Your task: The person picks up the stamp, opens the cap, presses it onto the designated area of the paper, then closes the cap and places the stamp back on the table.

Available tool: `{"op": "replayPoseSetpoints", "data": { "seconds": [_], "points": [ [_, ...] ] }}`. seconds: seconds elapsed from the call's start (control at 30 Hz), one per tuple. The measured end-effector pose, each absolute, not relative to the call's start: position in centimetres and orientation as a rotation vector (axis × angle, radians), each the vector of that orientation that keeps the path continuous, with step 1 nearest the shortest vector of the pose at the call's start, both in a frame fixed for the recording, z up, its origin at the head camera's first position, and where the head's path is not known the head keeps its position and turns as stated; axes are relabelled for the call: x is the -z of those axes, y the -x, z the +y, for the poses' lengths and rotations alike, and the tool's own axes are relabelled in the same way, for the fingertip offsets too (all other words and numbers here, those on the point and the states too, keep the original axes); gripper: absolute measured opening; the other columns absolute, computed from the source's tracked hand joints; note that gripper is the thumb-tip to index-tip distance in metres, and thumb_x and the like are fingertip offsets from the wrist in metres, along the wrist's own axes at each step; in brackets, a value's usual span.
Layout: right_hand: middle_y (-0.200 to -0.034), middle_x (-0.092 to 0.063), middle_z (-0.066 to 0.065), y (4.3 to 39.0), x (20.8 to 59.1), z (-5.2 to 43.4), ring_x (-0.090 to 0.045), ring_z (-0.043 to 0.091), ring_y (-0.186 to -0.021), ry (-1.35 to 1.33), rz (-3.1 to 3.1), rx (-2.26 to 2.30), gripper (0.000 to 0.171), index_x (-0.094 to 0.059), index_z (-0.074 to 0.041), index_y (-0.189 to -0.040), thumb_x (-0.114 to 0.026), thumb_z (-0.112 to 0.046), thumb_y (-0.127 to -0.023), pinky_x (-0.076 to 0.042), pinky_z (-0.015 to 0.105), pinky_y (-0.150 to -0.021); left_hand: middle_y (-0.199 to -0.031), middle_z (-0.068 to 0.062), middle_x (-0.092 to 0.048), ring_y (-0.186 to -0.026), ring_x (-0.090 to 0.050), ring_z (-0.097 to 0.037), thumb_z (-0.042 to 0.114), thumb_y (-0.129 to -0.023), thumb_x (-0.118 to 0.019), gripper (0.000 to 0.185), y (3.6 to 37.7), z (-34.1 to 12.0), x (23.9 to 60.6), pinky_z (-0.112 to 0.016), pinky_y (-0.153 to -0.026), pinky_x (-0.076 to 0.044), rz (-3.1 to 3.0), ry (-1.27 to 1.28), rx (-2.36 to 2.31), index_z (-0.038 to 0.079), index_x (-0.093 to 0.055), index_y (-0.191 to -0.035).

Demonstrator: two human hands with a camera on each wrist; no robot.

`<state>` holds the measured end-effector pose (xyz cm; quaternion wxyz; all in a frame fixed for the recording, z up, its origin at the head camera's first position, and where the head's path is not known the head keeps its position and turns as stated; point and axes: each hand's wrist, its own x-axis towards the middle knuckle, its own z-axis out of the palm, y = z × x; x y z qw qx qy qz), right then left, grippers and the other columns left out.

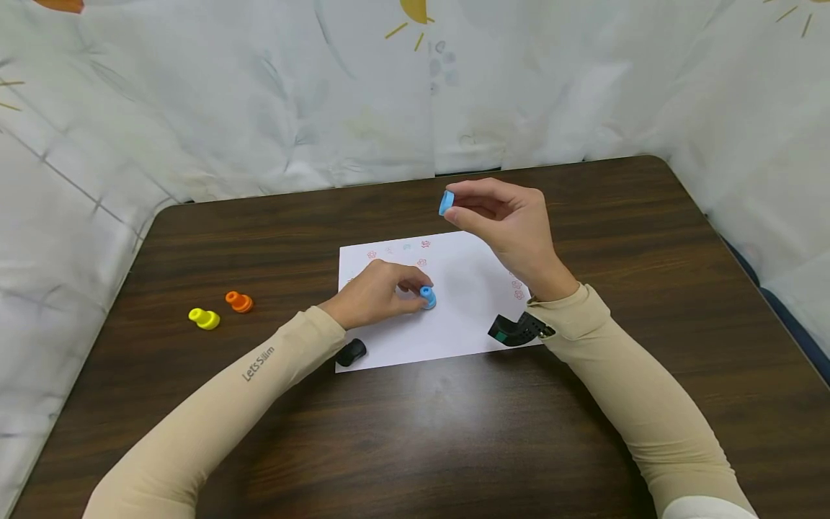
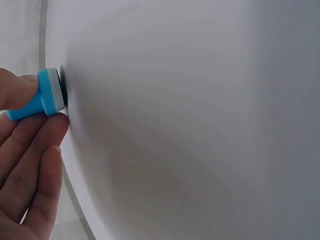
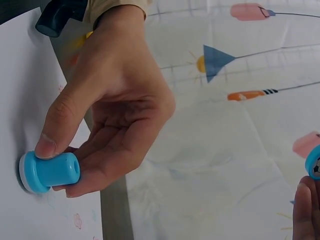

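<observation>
- A yellow stamp (image 1: 204, 318) lies on its side at the left of the dark wooden table (image 1: 622, 216), with an orange stamp (image 1: 239, 301) just to its right and a little farther back; the two are near each other but apart.
- The left hand (image 1: 376, 292) rests on the sheet of white paper (image 1: 467, 288) at the table's middle, thumb and fingers curled round a blue stamp (image 1: 426, 296) and grasping it.
- In the left wrist view the blue stamp (image 2: 42, 95) stands with its flat end against the paper (image 2: 190, 125), a fingertip (image 2: 22, 89) on its barrel; the right wrist view shows the thumb (image 3: 57, 127) on top of the stamp (image 3: 47, 172) and the fingers underneath.
- Small red printed marks (image 1: 424, 245) run along the far edge of the paper, and more sit along its right edge.
- The right hand (image 1: 512, 220) is raised above the far right part of the paper, pinching a small blue cap (image 1: 446, 202) between thumb and fingertips; the cap is well clear of the sheet.
- In the right wrist view only the cap's edge (image 3: 314, 162) and a fingertip (image 3: 302, 210) show at the right border.
</observation>
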<state>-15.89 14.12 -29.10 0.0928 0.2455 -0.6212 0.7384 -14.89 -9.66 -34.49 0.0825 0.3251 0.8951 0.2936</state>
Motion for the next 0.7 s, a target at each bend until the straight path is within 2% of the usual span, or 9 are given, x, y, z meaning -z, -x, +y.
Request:
{"op": "replayPoseSetpoints", "data": {
  "seconds": [0.7],
  "points": [
    [-0.098,-0.079,-0.004,15.96,28.94,13.27,-0.076,0.012,-0.087,-0.778,-1.824,-2.205,0.024,-0.078,-0.001,-0.109,-0.079,0.004,-0.086,-0.064,0.026,-0.086,-0.102,0.005,-0.079,-0.096,-0.073,-0.012,0.022,-0.094,-0.077,0.017,14.35,-10.2,34.58,-0.033,-0.091,-0.06,2.698,-0.935,-0.825,0.015,-0.077,-0.109]
  ]
}}
